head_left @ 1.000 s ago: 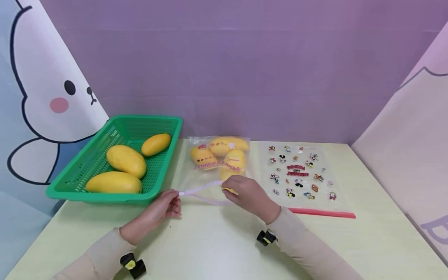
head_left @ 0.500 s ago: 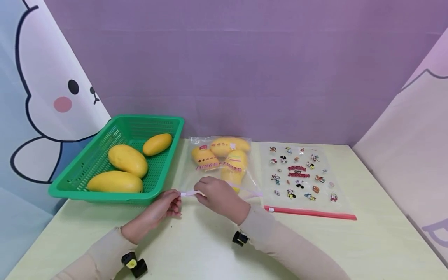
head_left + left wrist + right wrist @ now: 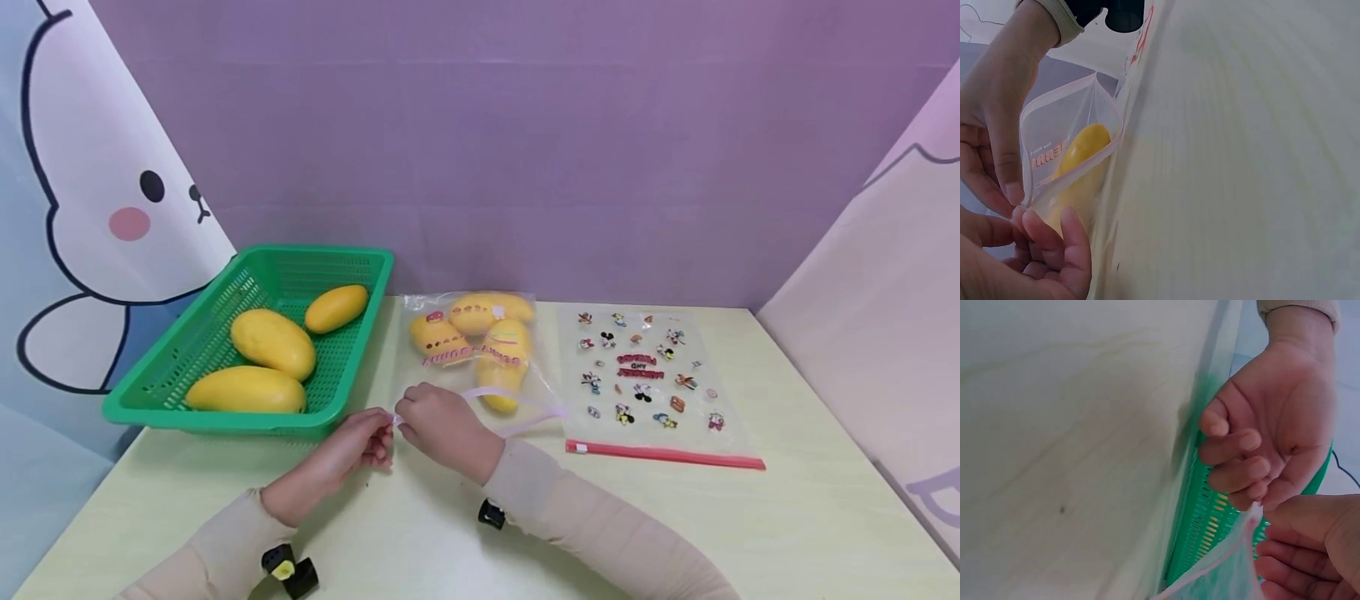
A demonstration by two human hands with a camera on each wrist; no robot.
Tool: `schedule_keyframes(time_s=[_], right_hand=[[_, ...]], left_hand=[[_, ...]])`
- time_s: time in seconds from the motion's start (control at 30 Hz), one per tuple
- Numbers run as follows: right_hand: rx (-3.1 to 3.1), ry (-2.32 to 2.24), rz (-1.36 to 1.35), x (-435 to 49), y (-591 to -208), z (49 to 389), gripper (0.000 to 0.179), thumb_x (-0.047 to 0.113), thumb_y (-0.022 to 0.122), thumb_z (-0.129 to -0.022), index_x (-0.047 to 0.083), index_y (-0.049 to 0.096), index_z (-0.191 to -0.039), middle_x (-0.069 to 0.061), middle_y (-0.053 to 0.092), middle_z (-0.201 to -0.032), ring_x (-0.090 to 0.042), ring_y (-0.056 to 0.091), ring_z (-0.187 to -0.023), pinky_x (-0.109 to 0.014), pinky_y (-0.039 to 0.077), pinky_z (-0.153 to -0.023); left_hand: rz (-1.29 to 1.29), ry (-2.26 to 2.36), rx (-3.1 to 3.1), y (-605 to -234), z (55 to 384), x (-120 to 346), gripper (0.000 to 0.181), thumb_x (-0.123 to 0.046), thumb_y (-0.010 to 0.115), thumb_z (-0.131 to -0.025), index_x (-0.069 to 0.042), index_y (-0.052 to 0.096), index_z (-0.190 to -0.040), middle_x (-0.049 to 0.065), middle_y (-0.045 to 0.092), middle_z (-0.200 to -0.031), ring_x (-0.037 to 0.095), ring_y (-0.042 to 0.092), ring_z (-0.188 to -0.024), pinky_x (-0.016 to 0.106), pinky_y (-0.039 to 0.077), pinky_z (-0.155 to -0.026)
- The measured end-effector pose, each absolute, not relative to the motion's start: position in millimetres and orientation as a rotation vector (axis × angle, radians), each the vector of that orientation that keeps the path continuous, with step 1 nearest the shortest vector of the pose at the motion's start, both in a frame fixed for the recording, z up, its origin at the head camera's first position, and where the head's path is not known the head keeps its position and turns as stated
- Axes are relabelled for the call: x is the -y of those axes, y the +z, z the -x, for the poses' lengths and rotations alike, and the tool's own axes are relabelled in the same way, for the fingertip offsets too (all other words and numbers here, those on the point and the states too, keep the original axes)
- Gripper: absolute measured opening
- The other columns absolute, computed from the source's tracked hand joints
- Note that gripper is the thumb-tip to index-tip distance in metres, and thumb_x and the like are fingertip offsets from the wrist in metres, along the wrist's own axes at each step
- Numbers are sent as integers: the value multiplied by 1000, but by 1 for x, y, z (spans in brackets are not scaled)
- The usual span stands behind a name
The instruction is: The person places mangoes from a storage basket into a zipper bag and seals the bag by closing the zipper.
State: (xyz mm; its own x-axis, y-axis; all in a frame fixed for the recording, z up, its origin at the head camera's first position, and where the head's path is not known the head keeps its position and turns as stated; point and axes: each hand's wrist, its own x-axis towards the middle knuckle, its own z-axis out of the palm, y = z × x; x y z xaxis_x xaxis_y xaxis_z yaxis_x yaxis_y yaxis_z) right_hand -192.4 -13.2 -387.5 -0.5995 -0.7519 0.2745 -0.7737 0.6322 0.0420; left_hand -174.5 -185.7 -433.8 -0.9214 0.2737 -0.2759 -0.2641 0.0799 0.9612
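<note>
A clear zip bag [image 3: 420, 379] with pink-purple print lies on the table, holding 3 yellow mangoes [image 3: 501, 367]. My left hand [image 3: 352, 448] pinches the bag's left mouth corner between thumb and finger. Right beside it, my right hand [image 3: 448, 429] pinches the same corner, at the end of the pale purple zip strip [image 3: 543, 414]. The fingertips of both hands nearly meet there and hide the slider, as the right wrist view also shows with the bag's corner [image 3: 1251, 519]. In the left wrist view the bag's mouth [image 3: 1054, 97] gapes, with a mango [image 3: 1088, 147] visible inside.
At the left stands a green basket [image 3: 375, 333] with 3 mangoes [image 3: 272, 343] in it. A flat clear bag [image 3: 637, 392] printed with cartoon figures lies at the right, its red zip strip [image 3: 675, 456] toward me. A purple backdrop [image 3: 480, 167] rises behind the table.
My right hand has let go of a mango at the bag's mouth and moved left along the zip strip to the corner. My left hand has kept its pinch, almost in place.
</note>
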Motion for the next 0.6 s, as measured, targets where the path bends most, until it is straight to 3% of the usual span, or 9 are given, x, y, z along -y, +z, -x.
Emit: schedule_keyframes(time_s=[0.6], right_hand=[[2528,42,-1250,9,-395,192,6,21,69,-84,14,69,-83,6,61,-77,-9,56,-73,-18,46,-64]], left_hand=[[-27,1889,-1972,-427,169,179,24,-17,38,-100,-11,48,-79,-1,46,-71,8,44,-57,23,48,-60]])
